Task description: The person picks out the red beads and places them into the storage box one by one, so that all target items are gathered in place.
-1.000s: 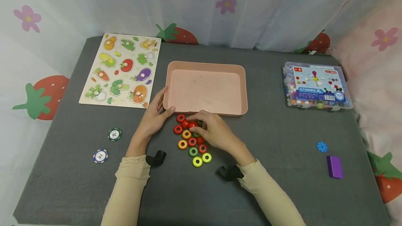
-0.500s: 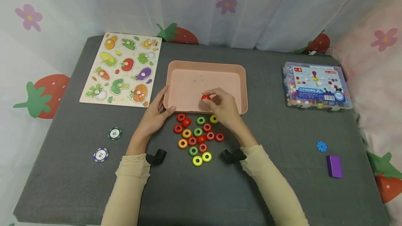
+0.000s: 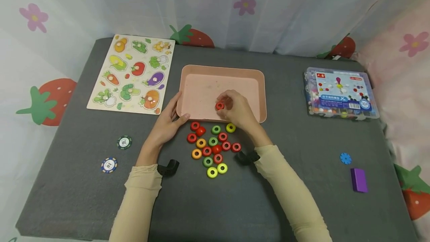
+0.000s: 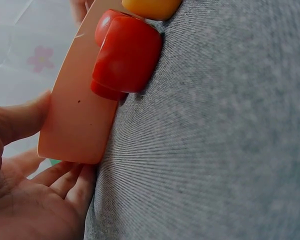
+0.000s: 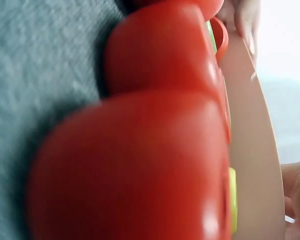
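Between right thumb and fingers, the right hand (image 3: 236, 109) pinches a red ring-shaped bead (image 3: 220, 106) over the near part of a pink tray (image 3: 221, 71). The bead's hole faces the head camera. At the tray's near left corner, the left hand (image 3: 166, 124) holds the tray, thumb on the near side and fingers along the left side; the left wrist view shows this hand (image 4: 40, 200) around the tray's corner. Several loose red, orange, green and yellow ring beads (image 3: 208, 162) lie in front of the tray. Red beads (image 5: 140, 170) fill much of the right wrist view.
Left of the tray lies a vegetable puzzle board (image 3: 131, 75). Two poker chips (image 3: 124, 142) are on the left of the grey table (image 3: 289, 208). On the right are a clear case of small parts (image 3: 340, 92), a blue disc (image 3: 345, 158) and a purple block (image 3: 359, 180).
The right hand has moved from the bead pile to over the tray, carrying a red bead. Since half a second ago, the bead has turned, showing its hole. The left hand stays put.
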